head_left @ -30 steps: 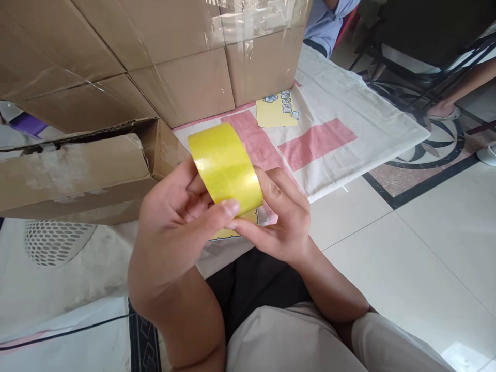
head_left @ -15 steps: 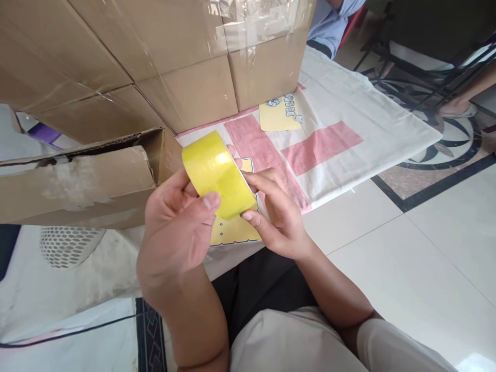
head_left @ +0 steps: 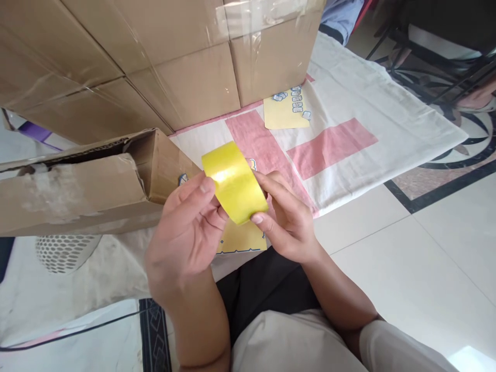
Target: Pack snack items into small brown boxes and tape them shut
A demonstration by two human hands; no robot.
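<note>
A roll of yellow packing tape is held up on its side in front of me, tilted to the right. My left hand touches its left edge with the thumb, while the other fingers are partly hidden behind the roll. At the lower right end, my right hand pinches the roll between the thumb below and fingers at its far side. Below the roll, a yellow printed card with a blue border lies on the cloth, partly covered by my hands.
Large taped cardboard boxes are stacked behind. An opened carton stands at left, beside a white perforated object. Another yellow card lies on the pink-and-white cloth. A person's clothing and a dark chair show at upper right.
The tape roll has shifted slightly right and down and turned a little. My left thumb has slid up along its left edge; my right hand keeps its pinch.
</note>
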